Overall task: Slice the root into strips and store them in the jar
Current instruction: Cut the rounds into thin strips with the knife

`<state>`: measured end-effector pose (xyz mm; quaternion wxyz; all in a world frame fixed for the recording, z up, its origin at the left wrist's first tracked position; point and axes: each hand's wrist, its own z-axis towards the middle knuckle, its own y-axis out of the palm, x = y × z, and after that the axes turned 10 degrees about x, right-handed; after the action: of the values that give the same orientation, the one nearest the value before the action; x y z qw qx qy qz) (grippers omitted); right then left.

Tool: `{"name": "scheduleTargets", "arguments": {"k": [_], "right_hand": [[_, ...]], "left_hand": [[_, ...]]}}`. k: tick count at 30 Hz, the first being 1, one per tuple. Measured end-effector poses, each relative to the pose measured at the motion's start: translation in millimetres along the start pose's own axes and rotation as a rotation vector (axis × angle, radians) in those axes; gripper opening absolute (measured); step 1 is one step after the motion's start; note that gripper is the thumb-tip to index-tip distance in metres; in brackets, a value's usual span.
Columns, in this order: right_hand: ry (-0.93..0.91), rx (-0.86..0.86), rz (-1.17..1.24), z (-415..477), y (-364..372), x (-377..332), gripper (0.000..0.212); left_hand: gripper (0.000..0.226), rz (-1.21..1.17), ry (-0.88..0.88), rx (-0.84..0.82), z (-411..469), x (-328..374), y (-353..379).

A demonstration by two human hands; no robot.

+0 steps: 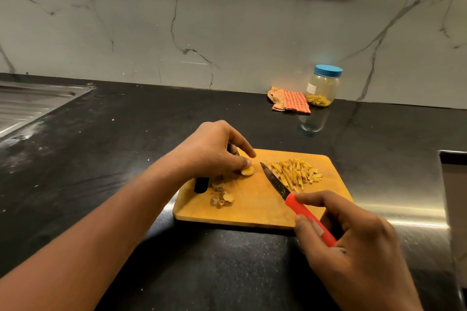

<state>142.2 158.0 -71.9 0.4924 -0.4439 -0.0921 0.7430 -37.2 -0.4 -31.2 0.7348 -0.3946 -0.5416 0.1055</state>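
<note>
Root piece [247, 171], small and yellow, lies on the wooden cutting board [252, 212], pinched by thumb and fingertips of the left hand [217, 151]. The right hand [353, 242] grips a red-handled knife [309, 218], its blade pointing toward the root without touching it. Cut strips [295, 171] lie heaped just beyond the right hand; peels [221, 197] and a black handle [201, 184] sit below the left hand. A blue-lidded jar [323, 86], closed and holding some strips, stands well beyond both hands on the table [101, 159], just beside a checked cloth [290, 100]
</note>
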Motion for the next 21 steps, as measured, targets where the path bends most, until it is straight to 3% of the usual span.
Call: {"name": "scheduleTargets", "arguments": {"k": [4, 10, 14, 21], "right_hand": [[-0.004, -0.02, 0.004, 0.3, -0.4, -0.7, 0.025], [-0.025, -0.028, 0.004, 0.3, 0.0, -0.2, 0.025], [-0.05, -0.034, 0.014, -0.8, 0.7, -1.3, 0.019], [-0.067, -0.023, 0.009, 1.4, 0.2, -6.5, 0.028]], "left_hand": [[0.015, 0.091, 0.013, -0.028, -1.6, 2.7, -7.9], [0.029, 0.139, 0.059, -0.167, -4.2, 2.4, -14.6], [0.02, 0.147, 0.078, -0.144, -4.4, 2.0, -11.9], [0.013, 0.138, 0.079, -0.119, -3.5, 2.9, -9.2]]}}
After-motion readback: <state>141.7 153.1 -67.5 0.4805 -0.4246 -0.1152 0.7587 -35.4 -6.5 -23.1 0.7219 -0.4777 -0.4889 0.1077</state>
